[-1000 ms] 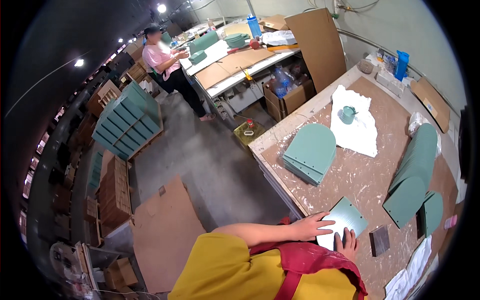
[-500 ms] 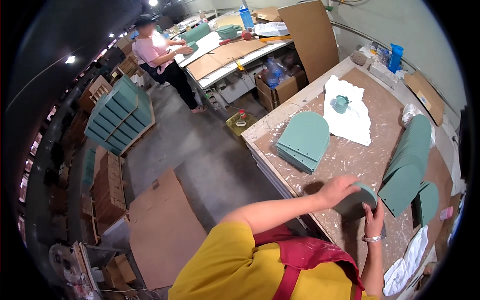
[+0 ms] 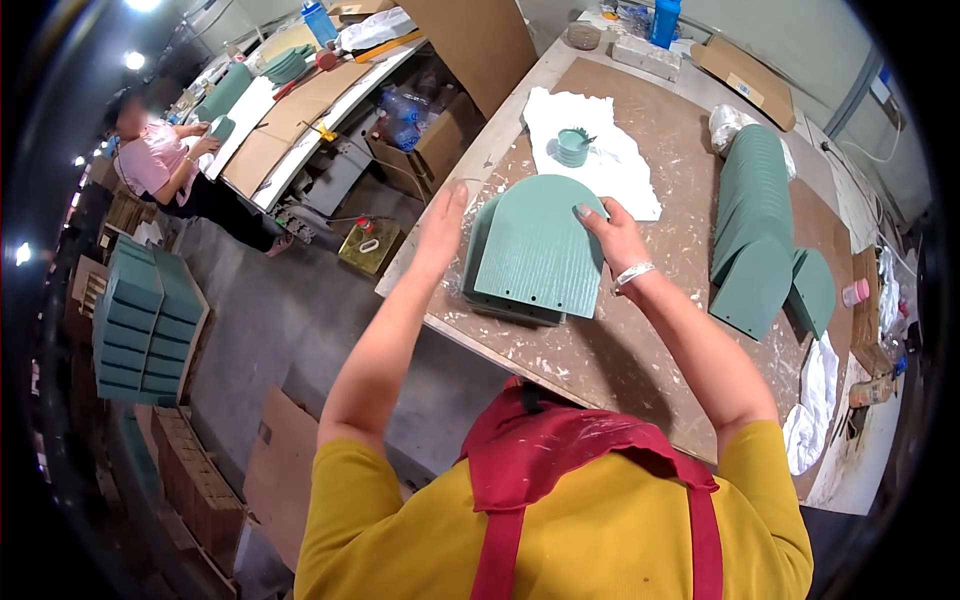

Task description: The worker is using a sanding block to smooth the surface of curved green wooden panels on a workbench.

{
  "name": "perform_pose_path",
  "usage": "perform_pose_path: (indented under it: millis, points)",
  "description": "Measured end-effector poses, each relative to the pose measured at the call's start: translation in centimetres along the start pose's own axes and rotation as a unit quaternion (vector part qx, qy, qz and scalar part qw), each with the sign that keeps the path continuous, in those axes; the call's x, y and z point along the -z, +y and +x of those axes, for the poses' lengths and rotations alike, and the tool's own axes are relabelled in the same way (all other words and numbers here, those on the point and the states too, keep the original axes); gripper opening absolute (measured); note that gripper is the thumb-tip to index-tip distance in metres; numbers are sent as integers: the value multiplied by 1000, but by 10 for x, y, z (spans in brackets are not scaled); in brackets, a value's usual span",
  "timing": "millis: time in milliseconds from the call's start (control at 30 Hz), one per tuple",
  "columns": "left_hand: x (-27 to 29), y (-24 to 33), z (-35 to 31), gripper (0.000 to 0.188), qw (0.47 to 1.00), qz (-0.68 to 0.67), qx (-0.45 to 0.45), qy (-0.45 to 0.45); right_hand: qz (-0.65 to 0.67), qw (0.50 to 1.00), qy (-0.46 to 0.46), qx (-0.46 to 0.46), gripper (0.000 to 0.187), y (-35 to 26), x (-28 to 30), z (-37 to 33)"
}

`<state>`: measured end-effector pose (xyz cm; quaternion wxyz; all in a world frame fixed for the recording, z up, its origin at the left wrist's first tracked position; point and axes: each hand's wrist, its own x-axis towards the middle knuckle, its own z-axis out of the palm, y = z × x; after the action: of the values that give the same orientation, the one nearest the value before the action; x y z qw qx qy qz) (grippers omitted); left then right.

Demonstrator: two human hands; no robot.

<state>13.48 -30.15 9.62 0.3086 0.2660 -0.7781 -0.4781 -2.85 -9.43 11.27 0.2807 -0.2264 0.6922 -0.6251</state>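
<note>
A green round-topped panel [image 3: 538, 240], with wood-grain texture and small holes along its straight edge, is held over a stack of similar panels [image 3: 480, 245] at the table's left side. My right hand [image 3: 612, 238] grips its right edge, thumb on the upper face; the other fingers are partly hidden. Beside the stack's left edge, my left hand [image 3: 443, 225] is open with fingers stretched out. Whether it touches the stack, I cannot tell. Beyond lies a white cloth [image 3: 628, 180] bearing a small green tub [image 3: 572, 150]. More green panels [image 3: 755, 200] overlap in a long row at right.
A cardboard piece [image 3: 742, 80], a blue bottle [image 3: 664, 22] and a pale block [image 3: 646, 58] line the back edge. Across the aisle, a person in pink [image 3: 152, 160] works at another table. A yellowish container [image 3: 370, 245] stands on the floor between the tables.
Both hands have moved left and away from me, from the table's near side to the stack. The panel has turned flat, and my left hand has let go of it.
</note>
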Motion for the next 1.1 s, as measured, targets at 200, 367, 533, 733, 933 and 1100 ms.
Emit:
perform_pose_path:
  millis: [200, 367, 533, 733, 933, 1100]
  points:
    - [-20, 19, -14, 66, 974, 24, 136, -179, -204, 968, 31, 145, 43, 51, -3, 29]
    - [-41, -31, -30, 62, 988, 54, 22, -147, -94, 989, -21, 111, 61, 86, -16, 7]
    - [-30, -23, -36, 63, 990, 43, 23, -134, -106, 989, -15, 107, 61, 70, -37, 0]
    - [-32, -19, -32, 71, 992, 53, 37, -112, 63, 997, -28, 36, 53, 68, -32, 8]
    - [-23, -16, -16, 68, 975, 12, 118, -188, 50, 996, 59, 53, 44, 86, -44, 6]
    - [-23, -17, -25, 63, 981, 1, 110, -162, 53, 997, 52, 39, 43, 77, -46, -4]
